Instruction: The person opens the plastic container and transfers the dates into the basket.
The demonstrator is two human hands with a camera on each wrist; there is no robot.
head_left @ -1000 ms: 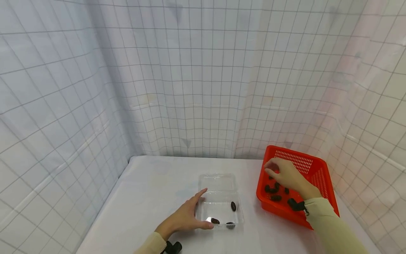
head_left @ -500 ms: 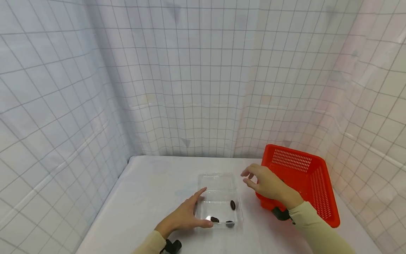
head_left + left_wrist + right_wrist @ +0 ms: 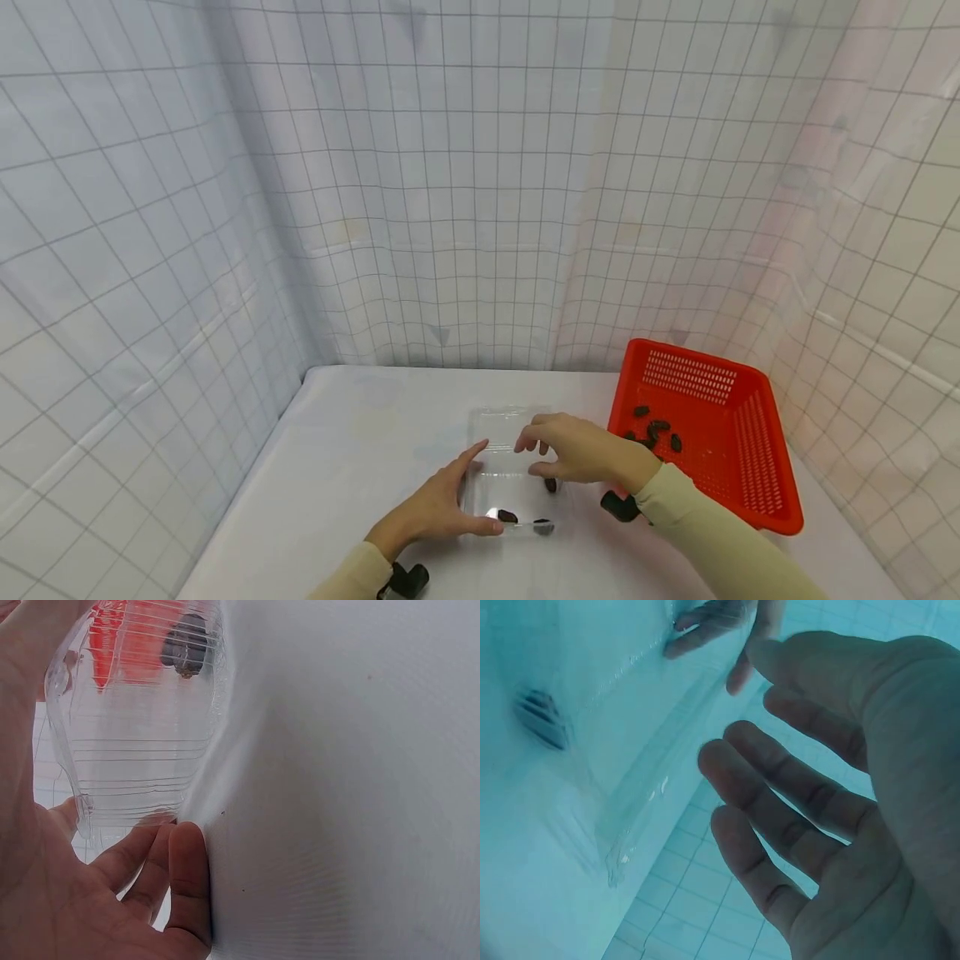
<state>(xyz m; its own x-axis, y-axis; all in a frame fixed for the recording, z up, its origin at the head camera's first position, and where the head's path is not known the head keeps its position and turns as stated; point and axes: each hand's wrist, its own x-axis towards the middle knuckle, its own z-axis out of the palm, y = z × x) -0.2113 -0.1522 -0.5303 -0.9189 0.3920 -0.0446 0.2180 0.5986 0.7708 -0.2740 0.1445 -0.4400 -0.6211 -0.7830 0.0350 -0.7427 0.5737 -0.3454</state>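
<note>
A: What does your right hand (image 3: 581, 450) cover in the head view?
B: Part of your box (image 3: 517, 496) and part of one dark piece (image 3: 551, 486), low centre. Your right sleeve (image 3: 720, 525) hides the lower left of the basket (image 3: 697, 357).
A: Anything else?
B: You see both sleeves cut by the bottom edge. Upper left in your right wrist view, a dark shape (image 3: 541, 718) is blurred.

- I see container (image 3: 517, 492) just right of left hand (image 3: 438, 508)
- Right hand (image 3: 581, 450) over container's right side
- Container pieces (image 3: 507, 517): two right of left thumb, one below right hand
- I get basket (image 3: 693, 357) right of right hand; basket pieces (image 3: 677, 442) inside
- Table (image 3: 360, 433) under container, basket
- Curtain (image 3: 450, 208) behind both hands
</note>
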